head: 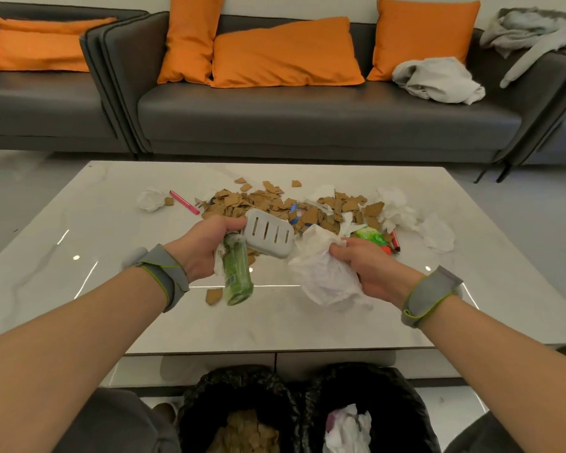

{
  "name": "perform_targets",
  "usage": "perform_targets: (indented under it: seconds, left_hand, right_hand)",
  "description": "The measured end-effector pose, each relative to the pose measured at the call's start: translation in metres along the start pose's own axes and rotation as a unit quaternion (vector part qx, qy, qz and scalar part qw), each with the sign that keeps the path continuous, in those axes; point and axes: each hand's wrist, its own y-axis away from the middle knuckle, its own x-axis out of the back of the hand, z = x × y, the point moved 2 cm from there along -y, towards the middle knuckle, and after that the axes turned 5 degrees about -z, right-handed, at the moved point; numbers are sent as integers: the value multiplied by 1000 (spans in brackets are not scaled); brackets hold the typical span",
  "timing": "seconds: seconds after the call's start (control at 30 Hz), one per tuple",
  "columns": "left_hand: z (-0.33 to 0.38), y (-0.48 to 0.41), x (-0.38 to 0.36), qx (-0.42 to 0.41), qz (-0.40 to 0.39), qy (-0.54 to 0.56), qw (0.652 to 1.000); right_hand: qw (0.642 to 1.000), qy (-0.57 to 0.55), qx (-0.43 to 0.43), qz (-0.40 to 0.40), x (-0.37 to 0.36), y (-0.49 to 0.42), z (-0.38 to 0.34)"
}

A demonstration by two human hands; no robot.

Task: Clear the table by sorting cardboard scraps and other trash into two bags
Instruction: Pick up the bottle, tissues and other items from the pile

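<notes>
My left hand [206,246] grips a green plastic bottle [237,276] that hangs neck-up, together with a grey slotted soap-dish tray [268,233], above the white table [79,230]. My right hand [363,263] holds a big wad of crumpled white tissue [324,276]. Beyond the hands lies a heap of brown cardboard scraps [265,204] mixed with tissues. One loose cardboard scrap [213,295] lies under the bottle. Below the table's near edge stand two black bags: the left bag [239,407] holds cardboard, the right bag [366,410] holds white tissue.
A pink pen [184,202] and a tissue ball [150,199] lie at the heap's left. More white tissues [406,214], a green wrapper [370,236] and red pens [394,240] lie at the right. A grey sofa with orange cushions [285,53] stands behind the table.
</notes>
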Motion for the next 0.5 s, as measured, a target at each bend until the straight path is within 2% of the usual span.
perform_targets:
  seconds: [0.1, 0.23, 0.4, 0.5]
  left_hand:
    - [-6, 7, -19, 3, -18, -11, 1000]
    - [-18, 21, -46, 17, -39, -39, 998]
    - [-42, 37, -74, 34, -73, -85, 993]
    - [-56, 39, -83, 41, -94, -122, 987]
  right_hand:
    - [997, -66, -18, -21, 7, 20, 1]
    - [995, -65, -46, -62, 18, 49, 7]
    - [987, 25, -75, -137, 33, 77, 28]
    - [977, 125, -86, -150, 42, 80, 48]
